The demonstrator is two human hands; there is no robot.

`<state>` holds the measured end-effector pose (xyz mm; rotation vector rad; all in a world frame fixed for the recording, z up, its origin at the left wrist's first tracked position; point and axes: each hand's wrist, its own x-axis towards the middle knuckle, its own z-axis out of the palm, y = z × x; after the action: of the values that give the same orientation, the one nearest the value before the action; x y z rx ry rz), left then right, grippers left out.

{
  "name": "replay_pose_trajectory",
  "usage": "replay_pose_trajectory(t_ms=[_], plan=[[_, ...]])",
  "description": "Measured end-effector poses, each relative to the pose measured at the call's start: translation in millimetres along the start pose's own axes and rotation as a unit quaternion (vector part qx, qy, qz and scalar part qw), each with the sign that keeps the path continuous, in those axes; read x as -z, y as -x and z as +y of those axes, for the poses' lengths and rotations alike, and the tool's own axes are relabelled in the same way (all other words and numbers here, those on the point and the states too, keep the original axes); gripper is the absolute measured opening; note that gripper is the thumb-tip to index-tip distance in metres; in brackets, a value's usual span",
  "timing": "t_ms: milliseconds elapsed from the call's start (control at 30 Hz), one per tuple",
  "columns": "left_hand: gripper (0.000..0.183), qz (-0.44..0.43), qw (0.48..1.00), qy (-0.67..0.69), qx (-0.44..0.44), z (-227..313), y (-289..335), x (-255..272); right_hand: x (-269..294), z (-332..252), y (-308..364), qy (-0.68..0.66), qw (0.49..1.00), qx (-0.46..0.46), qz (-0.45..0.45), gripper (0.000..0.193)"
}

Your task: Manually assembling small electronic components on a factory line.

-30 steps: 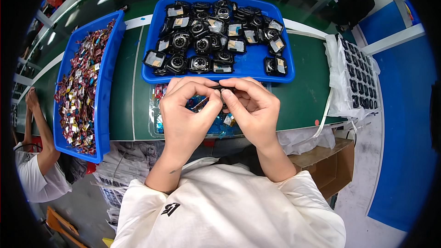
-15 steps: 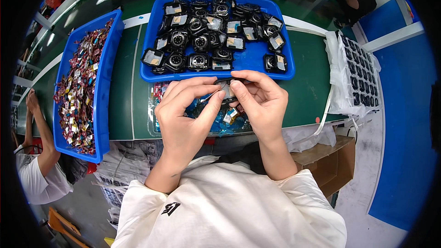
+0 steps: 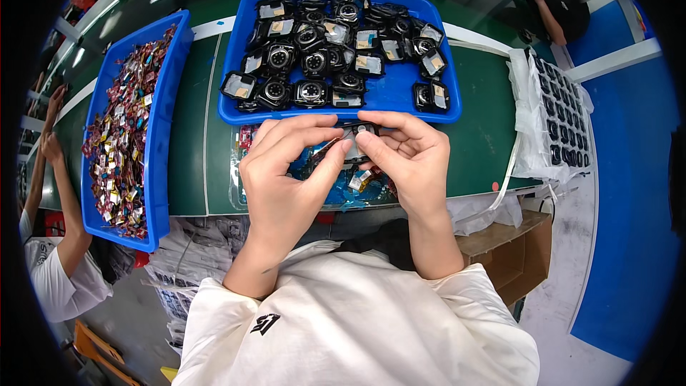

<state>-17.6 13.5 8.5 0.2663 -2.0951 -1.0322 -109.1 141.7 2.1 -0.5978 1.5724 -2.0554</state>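
Note:
Above the front of the bench, my right hand [image 3: 411, 161] pinches a black watch case [image 3: 352, 155] between thumb and fingers, its grey inner side partly showing. My left hand [image 3: 286, 164] is at the case's left side, thumb and fingers closed on a thin dark-red strip [image 3: 326, 148] that my fingers partly cover. Under both hands lies a clear tray [image 3: 241, 189] with blue film and small red and yellow parts. Just beyond my fingertips stands a blue bin [image 3: 386, 93] heaped with black watch cases [image 3: 312, 63], some round-windowed side up, others showing grey and tan insides.
At left, a long blue bin [image 3: 158, 164] holds many small red, silver and yellow parts. A white-wrapped tray of black cases [image 3: 561, 114] sits at right, above an open cardboard box [image 3: 525, 246]. Co-workers' arms [image 3: 66, 193] show at far left, another person [image 3: 564, 7] at upper right.
The watch case in my right hand has tipped a little, showing more of its grey inside. My hands stay almost in place. The co-workers at far left and upper right have shifted their arms.

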Motion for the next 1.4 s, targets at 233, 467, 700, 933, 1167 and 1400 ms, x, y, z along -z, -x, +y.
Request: replay_pose_trajectory(t_ms=[233,467,700,933,1167,1400], plan=[[0.015,0.01,0.999,-0.038,-0.021,1.6,-1.3,-1.6,-3.7,1.6,4.3,-0.01,1.0,0.023,-0.008,0.031],[0.015,-0.01,0.999,-0.032,-0.04,-0.3,-4.2,1.8,-6.9,-2.8,9.7,0.018,0.999,0.029,-0.036,0.033],[0.015,-0.042,0.996,-0.024,-0.079,-2.5,-7.6,6.8,-4.0,-2.2,11.2,0.032,0.998,0.033,-0.051,0.031],[0.013,-0.026,0.99,-0.042,-0.132,-5.6,-10.0,7.4,-2.5,-2.6,9.8,0.032,0.996,0.043,-0.071,0.033],[0.015,0.003,0.988,-0.037,-0.148,-8.5,-8.8,7.7,-0.7,-1.1,7.6,-0.027,0.994,0.034,-0.096,0.04],[0.017,-0.074,0.996,0.049,0.029,-2.7,-8.3,11.1,-7.2,-3.2,8.6,-0.026,0.998,0.016,-0.049,0.03]])
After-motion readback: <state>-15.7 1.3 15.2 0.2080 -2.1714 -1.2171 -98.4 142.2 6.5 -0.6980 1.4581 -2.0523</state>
